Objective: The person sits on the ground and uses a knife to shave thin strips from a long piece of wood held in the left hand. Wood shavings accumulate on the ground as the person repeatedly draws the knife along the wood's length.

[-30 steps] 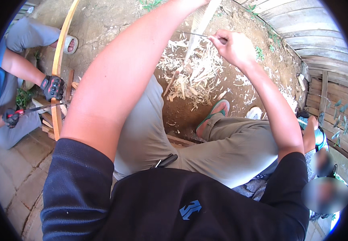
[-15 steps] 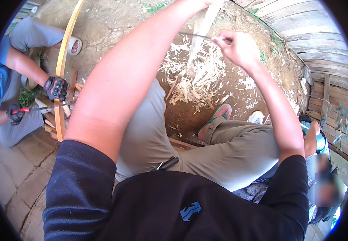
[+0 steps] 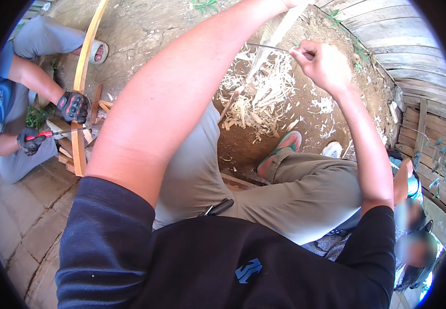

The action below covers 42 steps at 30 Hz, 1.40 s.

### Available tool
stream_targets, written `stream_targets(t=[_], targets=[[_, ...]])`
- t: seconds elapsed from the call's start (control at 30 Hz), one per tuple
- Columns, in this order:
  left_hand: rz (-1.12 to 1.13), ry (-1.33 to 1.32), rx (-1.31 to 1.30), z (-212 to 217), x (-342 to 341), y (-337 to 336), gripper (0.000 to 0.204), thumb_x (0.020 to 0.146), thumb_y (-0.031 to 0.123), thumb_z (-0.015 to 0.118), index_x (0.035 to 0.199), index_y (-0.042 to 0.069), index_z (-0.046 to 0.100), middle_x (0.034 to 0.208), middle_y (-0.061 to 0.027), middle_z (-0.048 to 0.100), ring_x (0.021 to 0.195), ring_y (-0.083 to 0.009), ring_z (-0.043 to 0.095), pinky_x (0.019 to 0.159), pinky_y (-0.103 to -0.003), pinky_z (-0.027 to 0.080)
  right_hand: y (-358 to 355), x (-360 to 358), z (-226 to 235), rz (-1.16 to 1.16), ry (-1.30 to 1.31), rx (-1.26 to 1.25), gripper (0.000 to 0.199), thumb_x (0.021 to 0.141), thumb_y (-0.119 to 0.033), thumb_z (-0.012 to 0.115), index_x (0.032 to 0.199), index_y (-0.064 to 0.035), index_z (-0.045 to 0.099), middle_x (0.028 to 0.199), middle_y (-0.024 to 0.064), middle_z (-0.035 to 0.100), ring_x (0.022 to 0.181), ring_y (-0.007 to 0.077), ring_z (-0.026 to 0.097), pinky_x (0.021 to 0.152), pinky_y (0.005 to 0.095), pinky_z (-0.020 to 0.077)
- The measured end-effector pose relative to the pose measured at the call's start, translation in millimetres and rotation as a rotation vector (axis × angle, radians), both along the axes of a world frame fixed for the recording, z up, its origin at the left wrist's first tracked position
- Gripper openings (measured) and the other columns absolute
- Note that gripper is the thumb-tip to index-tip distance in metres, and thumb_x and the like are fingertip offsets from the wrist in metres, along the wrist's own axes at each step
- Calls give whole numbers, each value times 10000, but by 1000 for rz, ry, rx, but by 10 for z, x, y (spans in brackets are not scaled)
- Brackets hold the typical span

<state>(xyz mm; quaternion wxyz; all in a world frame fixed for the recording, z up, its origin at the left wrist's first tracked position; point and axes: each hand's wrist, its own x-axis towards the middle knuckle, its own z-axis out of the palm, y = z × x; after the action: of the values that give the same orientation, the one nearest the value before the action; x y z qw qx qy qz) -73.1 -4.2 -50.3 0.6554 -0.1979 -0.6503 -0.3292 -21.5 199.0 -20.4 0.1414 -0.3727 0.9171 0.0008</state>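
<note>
From close above the black shirt (image 3: 197,262), a head-worn fisheye looks down toward the ground (image 3: 140,41).

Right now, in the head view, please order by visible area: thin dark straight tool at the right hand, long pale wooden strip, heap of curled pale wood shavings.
1. Heap of curled pale wood shavings
2. Long pale wooden strip
3. Thin dark straight tool, visible part only

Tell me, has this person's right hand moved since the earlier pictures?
Yes. Judged against the fixed plank wall, the right hand has shifted rightward, a little nearer to that wall.
</note>
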Motion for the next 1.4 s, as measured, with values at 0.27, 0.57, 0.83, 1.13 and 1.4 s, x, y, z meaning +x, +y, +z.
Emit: stream_targets(t=[0.27, 0.57, 0.83, 1.13, 1.4], targets=[[87, 21, 2, -4, -24, 121, 201, 851, 91, 669, 1032, 9, 641, 776, -163, 637, 681, -378, 618, 623, -483, 497, -21, -78, -322, 73, -31, 40, 278, 976, -435, 634, 969, -182, 751, 906, 94, 766, 870, 303, 743, 832, 437, 581], [268, -6, -119, -169, -173, -62, 234, 804, 120, 690, 1022, 37, 677, 989, -178, 638, 876, -387, 592, 751, -497, 467, 132, -99, -27, 44, 87, -62, 310, 993, -440, 625, 911, -168, 750, 848, 62, 763, 821, 268, 748, 760, 422, 584], [244, -8, -91, -124, -116, 54, 262, 821, 111, 684, 1067, 23, 674, 957, -170, 616, 888, -386, 570, 785, -503, 462, 7, -100, -448, 217, 117, -135, 292, 991, -421, 643, 894, -164, 741, 667, 56, 673, 653, 265, 688, 674, 407, 558], [6, -136, 107, -117, -45, 27, 262, 849, 101, 677, 1100, 28, 657, 979, -175, 638, 848, -378, 578, 776, -469, 487, -2, -49, -207, 77, -14, 70, 284, 1014, -416, 581, 1050, -200, 761, 926, 109, 770, 882, 299, 749, 825, 431, 599], [270, 274, -184, -2, -48, 34, 176, 873, 103, 638, 1031, 24, 644, 825, -155, 633, 715, -381, 604, 647, -500, 486, 114, -252, -422, 87, -85, 140, 268, 994, -429, 620, 987, -194, 748, 892, 92, 758, 877, 285, 735, 817, 424, 572]])
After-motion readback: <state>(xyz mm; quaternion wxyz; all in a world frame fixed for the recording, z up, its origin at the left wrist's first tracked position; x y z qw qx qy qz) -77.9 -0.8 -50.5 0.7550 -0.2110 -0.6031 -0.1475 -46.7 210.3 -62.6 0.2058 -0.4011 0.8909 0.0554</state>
